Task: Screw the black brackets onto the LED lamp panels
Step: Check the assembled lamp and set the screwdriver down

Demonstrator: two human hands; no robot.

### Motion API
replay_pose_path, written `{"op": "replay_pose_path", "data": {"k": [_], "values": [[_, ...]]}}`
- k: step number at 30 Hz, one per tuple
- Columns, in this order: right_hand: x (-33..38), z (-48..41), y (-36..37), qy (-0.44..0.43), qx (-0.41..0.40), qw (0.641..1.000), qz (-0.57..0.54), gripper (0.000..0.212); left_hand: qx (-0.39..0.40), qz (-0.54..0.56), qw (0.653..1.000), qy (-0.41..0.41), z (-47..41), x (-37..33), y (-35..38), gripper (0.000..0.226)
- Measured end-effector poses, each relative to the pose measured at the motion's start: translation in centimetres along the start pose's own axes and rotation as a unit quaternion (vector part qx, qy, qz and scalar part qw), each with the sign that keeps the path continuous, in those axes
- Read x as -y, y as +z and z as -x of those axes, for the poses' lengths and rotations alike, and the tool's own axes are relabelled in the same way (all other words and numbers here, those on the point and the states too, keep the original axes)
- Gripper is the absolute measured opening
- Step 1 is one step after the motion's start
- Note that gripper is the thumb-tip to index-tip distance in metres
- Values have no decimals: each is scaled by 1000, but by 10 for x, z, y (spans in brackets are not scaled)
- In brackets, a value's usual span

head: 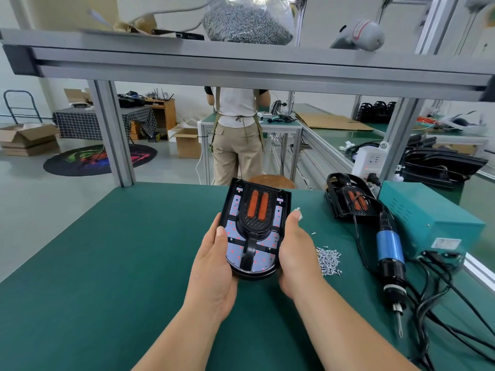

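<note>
Faced a green-matted bench (107, 263) in a workshop. Gripped the LED lamp panel (235, 250) between both hands, with the left hand (214, 266) curled round its left edge and the right hand (297, 261) round its right, black bracket (251, 245) uppermost. Saw loose screws (329, 261) just right of the right hand, an electric screwdriver (389, 253) beyond. Could not read the teal box (428, 218) label.

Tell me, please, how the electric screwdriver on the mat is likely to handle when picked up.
The electric screwdriver looks rigid, and its round barrel might roll on the green mat if nudged. Its attached cable would probably drag and tug when lifted.
</note>
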State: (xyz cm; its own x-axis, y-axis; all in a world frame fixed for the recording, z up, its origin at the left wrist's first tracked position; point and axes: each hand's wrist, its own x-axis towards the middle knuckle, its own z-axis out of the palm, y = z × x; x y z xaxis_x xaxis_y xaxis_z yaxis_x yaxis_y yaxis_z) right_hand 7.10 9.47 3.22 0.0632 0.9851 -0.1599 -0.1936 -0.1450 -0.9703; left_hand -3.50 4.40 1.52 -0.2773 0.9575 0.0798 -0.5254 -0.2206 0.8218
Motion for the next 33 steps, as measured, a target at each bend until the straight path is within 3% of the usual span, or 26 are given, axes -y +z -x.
{"op": "replay_pose_path", "data": {"k": [3, 8, 13, 15, 20, 25, 29, 33], "values": [[4, -3, -5, 61, 62, 995, -39, 64, 24, -5, 1000, -13, 0, -4, -3, 39], [8, -5, -12, 81, 81, 992, -59, 62, 81, -60, 995, -29, -1, -5, -11, 38], [4, -3, -10, 124, 88, 983, -107, 63, 48, -77, 994, -57, -2, -7, -10, 48], [5, -2, -6, 125, 71, 982, -121, 60, 30, -43, 996, -71, -2, -8, -9, 55], [18, 5, -4, 104, -18, 989, -105, 41, 36, -46, 997, -44, 2, -15, -2, 35], [45, 17, -16, 72, -66, 989, -113, 28, 63, -58, 996, 2, 9, -19, 18, 51], [64, 27, -43, 42, -91, 987, -127, 26, 104, -70, 992, 9, 19, -23, 44, 50], [82, 39, -91, 17, -119, 986, -116, 31, 156, -80, 984, -37, 28, -20, 86, 48]]}}
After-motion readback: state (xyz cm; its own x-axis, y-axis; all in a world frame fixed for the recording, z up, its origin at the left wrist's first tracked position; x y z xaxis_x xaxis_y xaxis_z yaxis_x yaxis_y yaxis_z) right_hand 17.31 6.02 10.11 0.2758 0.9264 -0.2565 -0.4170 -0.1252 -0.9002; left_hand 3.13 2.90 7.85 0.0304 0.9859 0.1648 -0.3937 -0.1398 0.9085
